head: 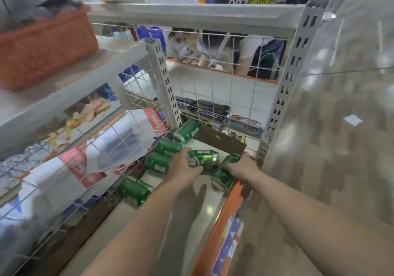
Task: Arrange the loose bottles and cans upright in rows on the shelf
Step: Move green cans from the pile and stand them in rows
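Several green cans lie on their sides on the low white shelf [204, 209]. My left hand [183, 169] wraps around one green can [204, 158] lying across the middle of the shelf. My right hand [243, 168] closes on another green can [231, 158] near the right post; a further can [223, 180] lies just under that hand by the orange front edge. More cans lie at the back left [187, 130], [168, 146], [157, 161] and at the front left [133, 191]. No can stands upright.
A wire grid [119, 139] walls the shelf's left side, with packaged goods behind it. A brown cardboard piece [219, 140] leans at the back. An orange price rail [226, 228] runs along the front edge. An orange basket [44, 47] sits on the upper left shelf. A person stands behind the rack.
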Demonstrator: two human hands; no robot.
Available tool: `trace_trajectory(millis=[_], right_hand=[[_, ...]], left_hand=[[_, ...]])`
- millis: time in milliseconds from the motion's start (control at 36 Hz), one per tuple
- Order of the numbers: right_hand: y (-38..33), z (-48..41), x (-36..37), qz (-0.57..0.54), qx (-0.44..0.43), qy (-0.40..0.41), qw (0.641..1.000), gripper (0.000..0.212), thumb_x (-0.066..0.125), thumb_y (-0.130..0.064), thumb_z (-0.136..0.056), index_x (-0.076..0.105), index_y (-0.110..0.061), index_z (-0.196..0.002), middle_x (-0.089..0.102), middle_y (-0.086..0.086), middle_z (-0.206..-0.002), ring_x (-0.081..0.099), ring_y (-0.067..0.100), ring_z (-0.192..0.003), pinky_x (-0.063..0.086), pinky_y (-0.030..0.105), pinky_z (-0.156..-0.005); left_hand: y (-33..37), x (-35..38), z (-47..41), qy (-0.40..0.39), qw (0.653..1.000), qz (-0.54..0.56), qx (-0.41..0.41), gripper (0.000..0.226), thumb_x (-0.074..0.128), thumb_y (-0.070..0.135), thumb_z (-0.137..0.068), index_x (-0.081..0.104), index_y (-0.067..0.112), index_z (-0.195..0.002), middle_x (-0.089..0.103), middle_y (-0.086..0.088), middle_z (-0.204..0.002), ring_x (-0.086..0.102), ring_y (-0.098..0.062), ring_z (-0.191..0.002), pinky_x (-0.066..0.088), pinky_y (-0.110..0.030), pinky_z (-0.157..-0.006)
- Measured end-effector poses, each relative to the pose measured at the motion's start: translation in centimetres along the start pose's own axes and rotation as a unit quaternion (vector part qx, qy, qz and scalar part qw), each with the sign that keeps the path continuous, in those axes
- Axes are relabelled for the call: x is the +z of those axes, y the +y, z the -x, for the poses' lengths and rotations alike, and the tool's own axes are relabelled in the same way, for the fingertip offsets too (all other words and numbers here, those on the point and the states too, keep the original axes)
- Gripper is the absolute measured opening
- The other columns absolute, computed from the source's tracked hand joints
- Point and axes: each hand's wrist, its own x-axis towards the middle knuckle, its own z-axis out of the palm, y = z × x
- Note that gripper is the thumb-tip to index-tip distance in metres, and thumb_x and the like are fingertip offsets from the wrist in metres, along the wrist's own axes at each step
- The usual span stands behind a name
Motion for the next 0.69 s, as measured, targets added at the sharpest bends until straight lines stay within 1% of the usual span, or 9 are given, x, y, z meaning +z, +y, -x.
trace_trajectory(millis=[83,194,250,306,389,444,556,639,694], right_hand=[[-0.1,-0.3,0.4,0.000,0.011,0.006,1.000,0.115,0.085,-0.059,-0.074,0.018,-0.014,-0.156,0.029,0.026,-0.159,0.064,0.038,-0.113,0.061,0.041,-0.086],[-0.1,-0.6,1.1,0.007,0.017,0.027,0.999,0.121,0.086,-0.059,-0.072,0.015,-0.010,-0.157,0.020,0.027,-0.161,0.051,0.044,-0.131,0.053,0.048,-0.105],[0.1,-1.0,1.4,-0.003,0.007,0.037,0.999,0.118,0.088,-0.056,-0.072,0.018,-0.009,-0.155,0.021,0.028,-0.160,0.046,0.045,-0.136,0.049,0.051,-0.109],[0.4,-1.2,1.6,-0.025,-0.002,0.039,0.999,0.113,0.090,-0.053,-0.068,0.026,-0.011,-0.150,0.031,0.026,-0.155,0.048,0.044,-0.133,0.051,0.052,-0.106],[1.0,-1.2,1.4,-0.074,-0.015,0.035,0.997,0.105,0.093,-0.052,-0.061,0.034,-0.015,-0.140,0.044,0.019,-0.142,0.057,0.037,-0.120,0.057,0.050,-0.097],[1.1,-0.8,1.2,-0.091,-0.041,0.039,0.994,0.102,0.093,-0.045,-0.062,0.036,-0.016,-0.141,0.045,0.013,-0.137,0.057,0.033,-0.116,0.057,0.049,-0.098],[1.1,0.0,1.1,-0.071,-0.117,0.055,0.989,0.109,0.090,-0.036,-0.062,0.031,-0.019,-0.152,0.036,0.005,-0.142,0.048,0.030,-0.130,0.046,0.051,-0.112],[1.2,0.4,1.2,-0.053,-0.156,0.057,0.985,0.103,0.085,-0.035,-0.060,0.036,-0.021,-0.149,0.036,-0.002,-0.132,0.046,0.029,-0.130,0.041,0.052,-0.116],[1.6,0.3,1.4,-0.058,-0.166,0.061,0.983,0.092,0.085,-0.031,-0.059,0.041,-0.023,-0.140,0.036,-0.005,-0.123,0.047,0.028,-0.125,0.042,0.052,-0.114]], left_hand=[[0.6,0.8,-0.8,0.012,0.998,-0.054,0.024,0.074,0.080,0.017,-0.083,0.043,0.031,-0.146,0.048,0.003,-0.146,0.052,-0.018,-0.125,0.049,-0.045,-0.106],[1.0,1.0,-1.2,0.025,0.968,-0.236,0.086,0.073,0.076,0.020,-0.085,0.042,0.030,-0.149,0.044,0.009,-0.151,0.037,-0.019,-0.140,0.034,-0.043,-0.119],[1.2,1.1,-1.5,0.024,0.953,-0.284,0.103,0.066,0.074,0.017,-0.086,0.046,0.031,-0.144,0.047,0.010,-0.145,0.039,-0.018,-0.134,0.034,-0.041,-0.114],[1.2,1.2,-2.1,0.032,0.949,-0.294,0.108,0.050,0.076,0.013,-0.082,0.053,0.030,-0.123,0.054,0.006,-0.130,0.046,-0.018,-0.116,0.041,-0.036,-0.100],[1.2,1.5,-2.6,0.025,0.940,-0.324,0.105,0.048,0.080,0.011,-0.076,0.045,0.024,-0.105,0.057,0.000,-0.113,0.052,-0.022,-0.099,0.048,-0.036,-0.085],[1.2,1.8,-2.8,0.023,0.933,-0.342,0.107,0.051,0.080,0.014,-0.075,0.042,0.023,-0.107,0.056,-0.001,-0.114,0.054,-0.025,-0.102,0.047,-0.036,-0.086],[0.7,2.2,-2.6,0.031,0.915,-0.385,0.115,0.062,0.081,0.038,-0.074,0.047,0.025,-0.124,0.049,-0.002,-0.130,0.047,-0.026,-0.120,0.042,-0.038,-0.099],[0.0,2.0,-1.7,0.055,0.937,-0.335,0.078,0.078,0.078,0.059,-0.071,0.050,0.022,-0.134,0.051,-0.003,-0.131,0.051,-0.027,-0.119,0.046,-0.041,-0.101],[-0.5,1.4,-1.1,0.077,0.960,-0.264,0.048,0.092,0.080,0.061,-0.066,0.045,0.022,-0.142,0.053,-0.002,-0.130,0.055,-0.025,-0.117,0.050,-0.042,-0.099]])
